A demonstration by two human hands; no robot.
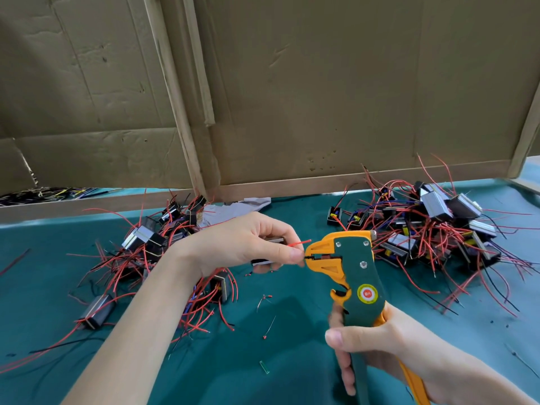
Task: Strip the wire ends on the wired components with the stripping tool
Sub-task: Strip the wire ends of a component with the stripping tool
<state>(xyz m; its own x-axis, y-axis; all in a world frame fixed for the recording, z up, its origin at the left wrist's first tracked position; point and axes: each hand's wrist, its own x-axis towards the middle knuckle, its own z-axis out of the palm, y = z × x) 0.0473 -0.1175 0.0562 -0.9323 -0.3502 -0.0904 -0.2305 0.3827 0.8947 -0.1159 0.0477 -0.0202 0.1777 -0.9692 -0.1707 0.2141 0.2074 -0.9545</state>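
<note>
"Above the green mat (263, 331), what have you got?"

"My left hand (248, 244) pinches a black wire end (306, 257) between thumb and forefinger, its tip at the mouth of the stripping tool (350, 264). A wired component (273, 240) sits under my curled fingers, and a red wire (299, 243) pokes out over the tool's nose."

"And the other?"

"My right hand (380, 346) is wrapped round the handles (green and orange), nose pointing left. More components lie on the mat: the left heap (152, 244) behind my wrist, the right heap (432, 229) beyond the tool."
</note>
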